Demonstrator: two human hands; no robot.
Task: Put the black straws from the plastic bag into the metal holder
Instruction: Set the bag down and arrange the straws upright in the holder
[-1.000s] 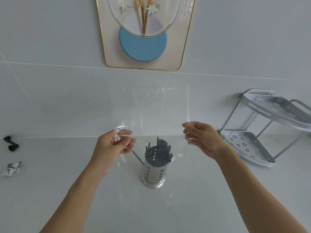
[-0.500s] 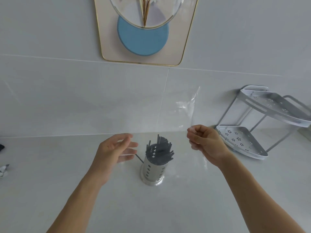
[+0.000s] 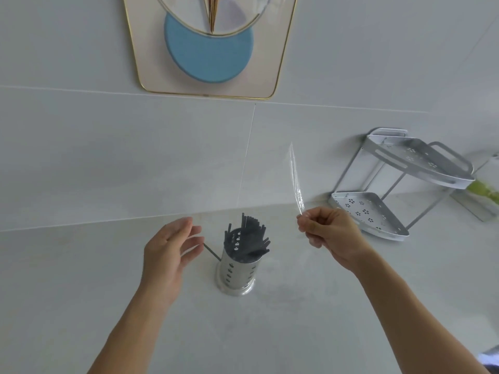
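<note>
Head view, down onto counter (image 3: 270, 333)

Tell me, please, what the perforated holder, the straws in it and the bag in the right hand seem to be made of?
Holder: likely stainless steel, shiny with punched holes. Straws: matte black, probably plastic, possibly paper. Bag: thin clear plastic film, glinting, pinched by the right hand.

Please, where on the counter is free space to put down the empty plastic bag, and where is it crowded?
Free: the bare counter in front of the metal holder, between the forearms, and the stretch left of the left hand. Crowded: around the holder, where a stray straw lies beside it, and by the corner shelf behind the right hand, which pinches the plastic bag.
</note>
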